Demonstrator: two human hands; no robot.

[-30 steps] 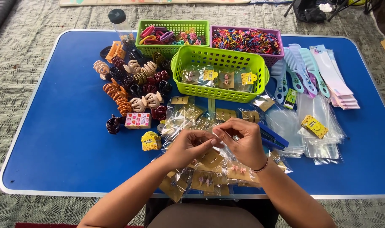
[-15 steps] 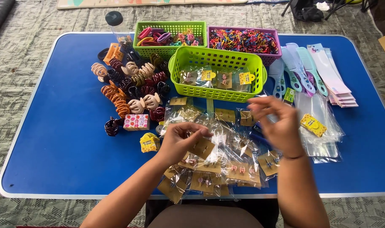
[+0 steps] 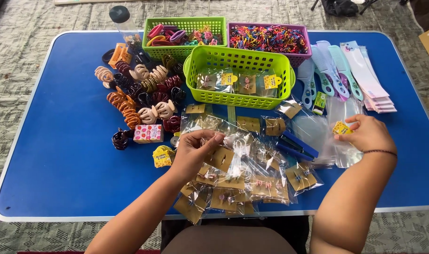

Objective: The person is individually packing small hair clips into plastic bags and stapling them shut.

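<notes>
I am pinching a small brown card with hair clips in a clear plastic sleeve between the thumb and fingers of my left hand, holding it just above the heap of bagged cards near the front edge of the blue folding table. My right hand is closing its fingertips on a small yellow tag over the stack of empty clear bags. The slippery sleeve could be slipping from my light pinch, or the tag dropping among the bags.
</notes>
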